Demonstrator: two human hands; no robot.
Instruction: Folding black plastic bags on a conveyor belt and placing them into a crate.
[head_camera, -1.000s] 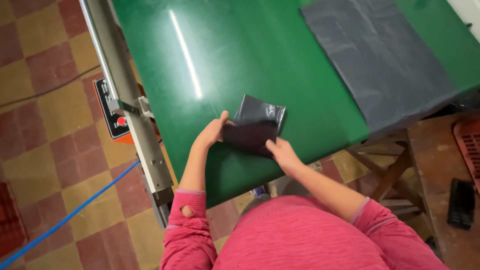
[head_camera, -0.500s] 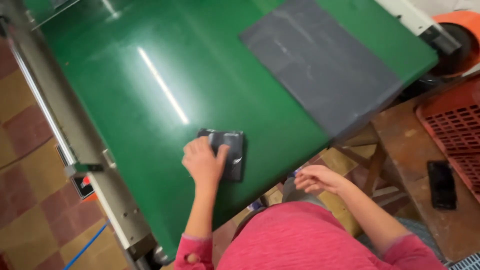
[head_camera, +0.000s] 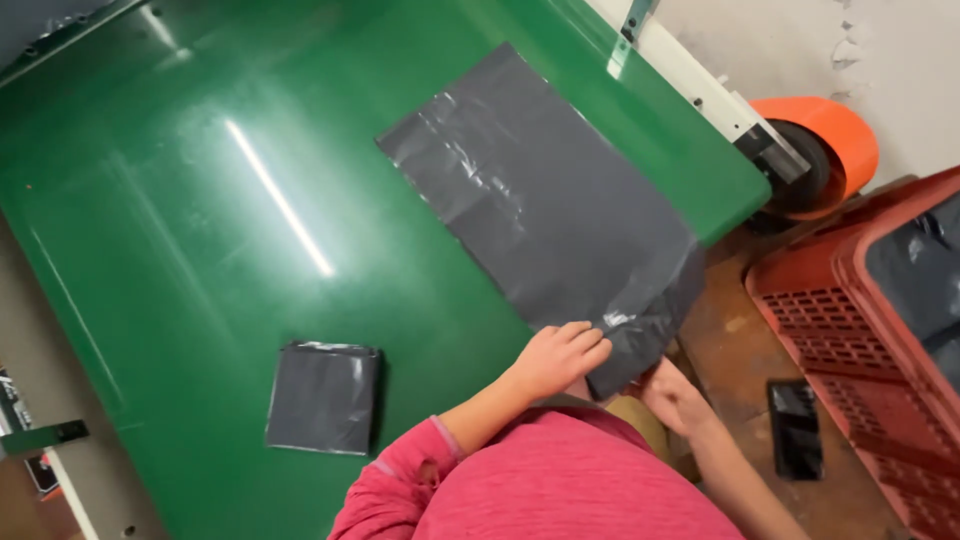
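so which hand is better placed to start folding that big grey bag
Left. The left hand already rests on the near corner of the large grey bag, on the table. The right hand sits under the overhanging edge, partly hidden.

A glossy green table (head_camera: 200, 200) carries a flat dark-grey plastic bag (head_camera: 540, 200) and a folded dark-grey square (head_camera: 323, 397). Beside it: an orange roll (head_camera: 835, 135), a red latticed crate (head_camera: 850, 320), and a pink sleeve (head_camera: 400, 480).
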